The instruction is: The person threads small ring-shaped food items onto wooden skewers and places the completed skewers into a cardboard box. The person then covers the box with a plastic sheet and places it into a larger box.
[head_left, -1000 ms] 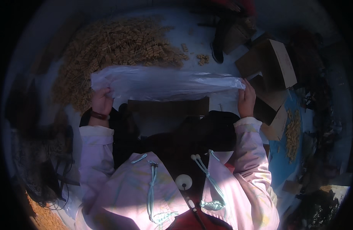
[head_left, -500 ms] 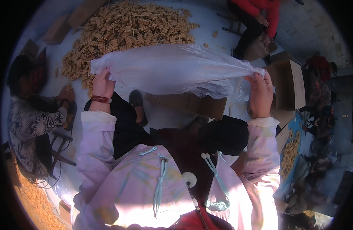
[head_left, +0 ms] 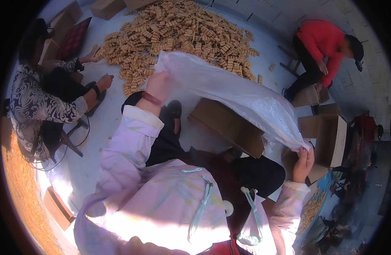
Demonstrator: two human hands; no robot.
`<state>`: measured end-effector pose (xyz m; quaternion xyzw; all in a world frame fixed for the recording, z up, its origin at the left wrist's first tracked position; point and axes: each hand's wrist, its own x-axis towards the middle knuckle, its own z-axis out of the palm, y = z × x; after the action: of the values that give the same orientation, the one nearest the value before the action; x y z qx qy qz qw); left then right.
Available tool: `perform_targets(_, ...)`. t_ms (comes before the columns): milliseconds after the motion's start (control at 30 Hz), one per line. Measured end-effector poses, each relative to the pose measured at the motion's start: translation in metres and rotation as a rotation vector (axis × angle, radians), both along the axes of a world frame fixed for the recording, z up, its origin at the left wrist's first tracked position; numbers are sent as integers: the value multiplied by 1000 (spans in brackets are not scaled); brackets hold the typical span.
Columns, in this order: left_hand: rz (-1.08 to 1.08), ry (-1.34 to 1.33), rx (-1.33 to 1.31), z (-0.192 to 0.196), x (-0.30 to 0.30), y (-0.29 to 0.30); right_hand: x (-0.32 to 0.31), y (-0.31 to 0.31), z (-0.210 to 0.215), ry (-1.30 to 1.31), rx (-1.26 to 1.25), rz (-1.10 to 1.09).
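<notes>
The clear plastic bag (head_left: pixel 233 91) stretches between both hands, slanting from far left to near right above an open cardboard box (head_left: pixel 227 126). The left hand (head_left: pixel 158 85) grips its far-left end; the right hand (head_left: pixel 304 161) pinches the near-right corner. The hands are well apart.

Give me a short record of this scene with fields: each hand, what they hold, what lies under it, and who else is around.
left hand: grips one end of the clear plastic bag
right hand: pinches the bag's other end
bag: stretched between both hands, sloping down to the person's right
below bag: brown cardboard box on the floor
floor: big heap of small tan wooden pieces
others: person in patterned sleeve at left; person in red top at upper right
</notes>
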<state>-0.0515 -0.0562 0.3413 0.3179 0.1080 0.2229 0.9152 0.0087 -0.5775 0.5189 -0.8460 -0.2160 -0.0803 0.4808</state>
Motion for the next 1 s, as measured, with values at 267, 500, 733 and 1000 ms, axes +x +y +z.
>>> perform_targets(267, -202, -171, -227, 25, 1, -22, -1, -41, -88, 297, -795, -274)
perform_targets(500, -189, 67, 343, 72, -6, -89, -26, 104, -20, 114, -291, 81)
perform_targets(733, -334, 5, 925, 93, -41, -161, -22, 190, -35, 696, 234, 283)
perform_targets(1000, -717, -111, 387, 88, -52, -161, -30, 162, -39, 860, 836, 180)
